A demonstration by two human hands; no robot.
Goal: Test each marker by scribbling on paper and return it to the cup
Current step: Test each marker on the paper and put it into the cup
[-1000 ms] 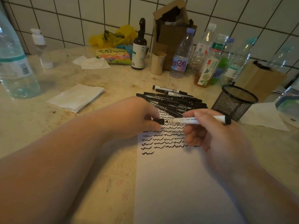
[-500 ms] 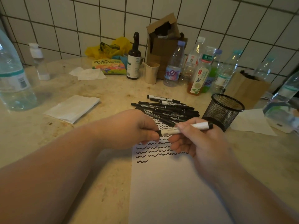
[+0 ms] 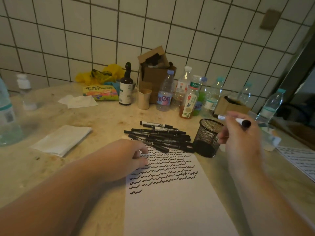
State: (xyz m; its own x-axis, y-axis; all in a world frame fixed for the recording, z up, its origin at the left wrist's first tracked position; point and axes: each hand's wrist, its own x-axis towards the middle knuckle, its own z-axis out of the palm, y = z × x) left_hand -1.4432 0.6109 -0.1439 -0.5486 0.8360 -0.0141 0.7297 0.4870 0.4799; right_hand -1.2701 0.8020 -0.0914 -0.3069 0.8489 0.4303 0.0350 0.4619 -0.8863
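My right hand (image 3: 238, 138) grips a white marker with a black cap (image 3: 238, 121), held level just right of and above the rim of the black mesh cup (image 3: 207, 138). My left hand (image 3: 126, 155) rests on the upper left corner of the white paper (image 3: 173, 201), fingers loosely curled and holding nothing. Rows of black scribbles (image 3: 163, 169) cover the top of the sheet. A pile of several black markers (image 3: 158, 137) lies on the counter just beyond the paper, left of the cup.
Several plastic bottles (image 3: 189, 97), a dark dropper bottle (image 3: 126, 87), a paper cup (image 3: 144, 98) and a cardboard box (image 3: 153, 70) line the tiled back wall. A folded tissue (image 3: 63, 139) lies left; a big bottle (image 3: 6, 116) stands far left. Another scribbled sheet (image 3: 300, 159) lies right.
The cap went onto the marker between my hands. My right hand then carried the marker right and up to the mesh cup, while my left hand let go and settled on the paper.
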